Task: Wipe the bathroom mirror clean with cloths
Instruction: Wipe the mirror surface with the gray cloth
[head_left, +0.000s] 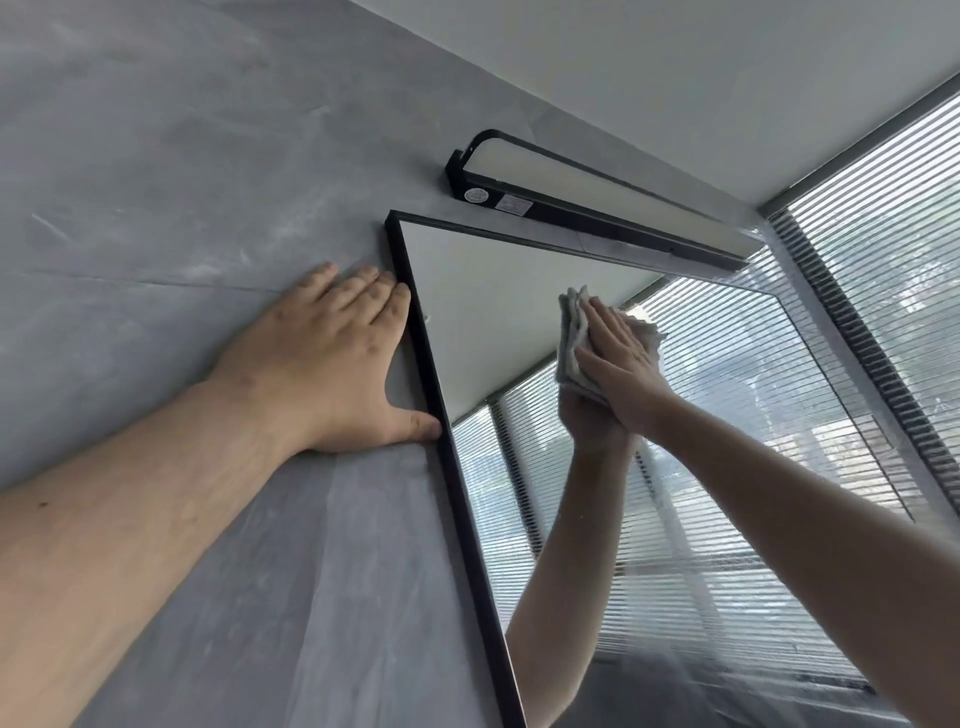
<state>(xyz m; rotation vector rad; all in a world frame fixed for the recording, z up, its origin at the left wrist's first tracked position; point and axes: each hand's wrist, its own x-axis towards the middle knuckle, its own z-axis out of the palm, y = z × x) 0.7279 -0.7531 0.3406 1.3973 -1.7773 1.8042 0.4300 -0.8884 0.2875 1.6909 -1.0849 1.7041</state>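
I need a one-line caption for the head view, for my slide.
Right hand presses a folded pale grey cloth on the black-framed wall mirror; left hand lies flat on the grey wall.

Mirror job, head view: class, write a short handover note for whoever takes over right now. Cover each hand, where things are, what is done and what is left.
Left hand: flat on the grey wall, thumb touching the frame of the mirror, holding nothing.
Right hand: straight fingers press a folded cloth against the upper glass.
Done: wiping is under way near the top; how much is already clean cannot be told.
Left: probably the rest of the glass, working down to the lower part.
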